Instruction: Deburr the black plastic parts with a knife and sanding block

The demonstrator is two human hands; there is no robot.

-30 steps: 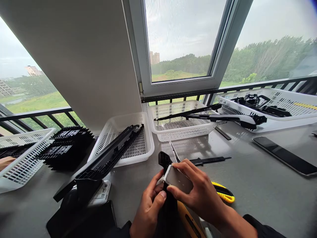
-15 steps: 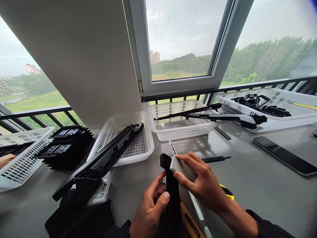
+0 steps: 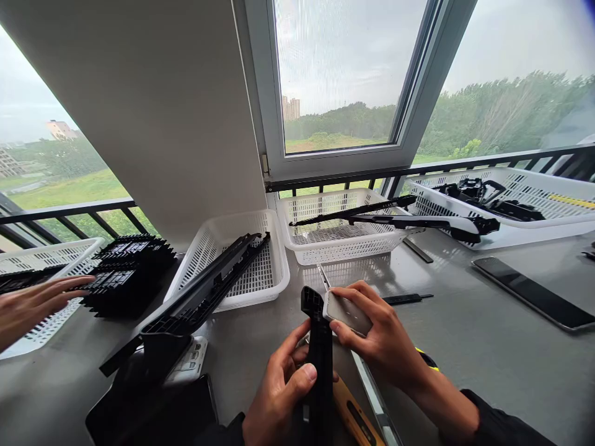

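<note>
Your grey table [image 3: 488, 347] carried four white baskets: one [image 3: 32, 310] at far left, one [image 3: 242, 260] left of centre, one [image 3: 339, 232] in the middle, one [image 3: 511, 210] at far right. A black stack [image 3: 125, 272] sat between the two left baskets. A phone [image 3: 534, 294] lay flat on your right, well apart from a thin black strip [image 3: 406, 298] near the centre.

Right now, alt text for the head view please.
The left hand grips an upright black plastic part while the right hand presses a small grey block against its top. White baskets of black parts line the grey table; another person's hand reaches in at far left.
</note>
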